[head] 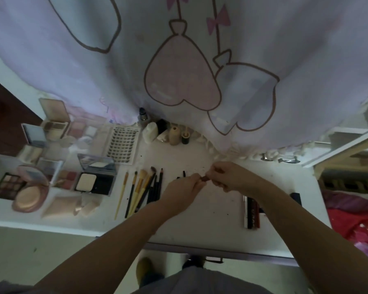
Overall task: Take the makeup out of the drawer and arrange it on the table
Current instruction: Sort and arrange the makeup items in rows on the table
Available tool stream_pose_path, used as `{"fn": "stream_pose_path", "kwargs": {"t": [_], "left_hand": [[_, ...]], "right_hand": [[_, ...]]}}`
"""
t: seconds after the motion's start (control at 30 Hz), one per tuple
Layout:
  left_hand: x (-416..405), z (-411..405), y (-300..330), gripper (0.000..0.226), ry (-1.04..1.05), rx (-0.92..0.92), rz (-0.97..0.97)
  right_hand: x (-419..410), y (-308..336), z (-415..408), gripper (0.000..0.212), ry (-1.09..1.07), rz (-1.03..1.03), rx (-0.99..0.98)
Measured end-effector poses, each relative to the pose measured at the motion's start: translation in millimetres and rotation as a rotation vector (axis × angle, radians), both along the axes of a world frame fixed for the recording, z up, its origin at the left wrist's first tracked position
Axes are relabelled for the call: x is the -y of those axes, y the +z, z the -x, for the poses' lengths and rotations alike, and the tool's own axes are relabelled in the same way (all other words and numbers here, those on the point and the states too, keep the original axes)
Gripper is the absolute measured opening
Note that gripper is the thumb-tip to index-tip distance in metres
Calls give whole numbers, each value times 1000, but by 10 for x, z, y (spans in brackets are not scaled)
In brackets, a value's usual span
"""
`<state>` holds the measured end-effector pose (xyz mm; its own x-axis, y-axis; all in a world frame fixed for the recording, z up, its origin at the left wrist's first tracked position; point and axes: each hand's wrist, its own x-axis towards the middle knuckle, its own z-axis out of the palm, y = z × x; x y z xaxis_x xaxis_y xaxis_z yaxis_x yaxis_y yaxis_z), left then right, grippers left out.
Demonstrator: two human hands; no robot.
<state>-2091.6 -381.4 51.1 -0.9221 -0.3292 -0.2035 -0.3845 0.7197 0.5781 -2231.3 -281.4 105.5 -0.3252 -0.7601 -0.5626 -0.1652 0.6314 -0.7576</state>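
White table [210,219], small brown makeup stick [204,178] pinched between both hands [202,182]

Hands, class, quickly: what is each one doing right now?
Left hand: pinching one end of a small dark makeup stick.
Right hand: gripping the stick's other end.

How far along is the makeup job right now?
Mostly done, it seems: compacts and palettes lie at the table's left, brushes in a row, bottles at the back. In hand: a small brown item, pinched between left hand and right hand. It remains unplaced; the drawer's contents are hidden.
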Motion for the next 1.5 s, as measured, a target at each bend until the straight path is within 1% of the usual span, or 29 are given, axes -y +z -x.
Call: {"fn": "stream_pose_path", "kwargs": {"t": [0.07, 0.1, 0.13, 0.2, 0.23, 0.27, 0.33, 0.37, 0.4, 0.43, 0.47, 0.53, 0.57, 0.63, 0.67, 0.7, 0.77, 0.83, 0.87, 1.0, 1.07, 1.13, 1.23, 1.3, 1.33, 1.4, 1.43, 1.5], "left_hand": [[77, -76, 75, 31, -32, -11, 1], [103, -114, 110, 32, -46, -15, 14], [126, -147, 140, 32, -59, -22, 22], [155, -194, 188, 30, -87, -34, 35], [166, -212, 213, 30, -103, -32, 39], [177, -229, 236, 30, -116, -28, 34], [201, -260, 275, 28, -134, -26, 24], [208, -273, 295, 28, -142, -23, 27], [212, -287, 313, 27, -147, -21, 30], [211, -298, 329, 26, -153, -23, 33], [204, -304, 343, 25, -160, -29, 35], [182, -307, 372, 25, -176, -44, 40], [176, -301, 385, 26, -181, -49, 38], [175, -293, 399, 27, -176, -60, 23], [179, -293, 402, 28, -172, -68, 15], [179, -290, 405, 28, -172, -76, 14], [166, -286, 398, 30, -185, -83, 28], [150, -267, 376, 31, -202, -79, 51], [142, -256, 360, 31, -211, -74, 56], [155, -243, 239, 24, -201, -88, 21], [198, -272, 144, 19, -169, -92, -24], [251, -314, 42, 14, -113, -63, -88], [212, -312, -63, 15, 38, -20, -282], [72, -222, -100, 15, 168, 35, -418], [-7, -162, -130, 13, 240, 73, -455], [-123, -54, -192, 18, 379, 123, -424], [-151, -16, -209, 22, 428, 138, -379], [-159, 43, -213, 31, 469, 154, -266]], "right_hand": [[6, 81, -47, 12, 17, -10, 24], [7, 124, -72, 14, 30, -40, 27], [12, 163, -103, 22, 49, -81, 10], [28, 213, -157, 41, 93, -148, -90], [31, 229, -187, 44, 106, -143, -145], [26, 240, -218, 41, 112, -115, -185], [-6, 264, -263, 24, 103, -51, -196], [-33, 280, -273, 16, 79, -37, -159], [-58, 303, -285, 12, 49, -42, -105], [-78, 324, -300, 14, 28, -62, -62], [-92, 341, -315, 22, 21, -91, -47], [-106, 356, -333, 36, 31, -109, -97], [-111, 356, -333, 35, 43, -91, -137], [-141, 358, -319, 19, 41, -32, -166], [-169, 358, -300, 10, 14, -2, -124], [-200, 365, -282, 6, -20, 18, -58], [-254, 377, -278, 15, -66, 6, 45], [-282, 361, -290, 28, -45, -41, 38], [-294, 344, -286, 30, -32, -56, 8], [-411, 299, -124, 21, -65, -61, -88], [-529, 285, 5, 18, -136, -58, -98], [-667, 233, 111, 19, -253, -50, -68], [-805, 71, 151, 17, -417, -38, 125], [-821, -75, 74, 14, -459, -67, 235], [-810, -158, 2, 12, -475, -81, 263], [-740, -331, -181, 10, -500, -108, 269], [-693, -425, -282, 11, -505, -121, 239], [-581, -601, -474, 10, -497, -134, 115]]}}
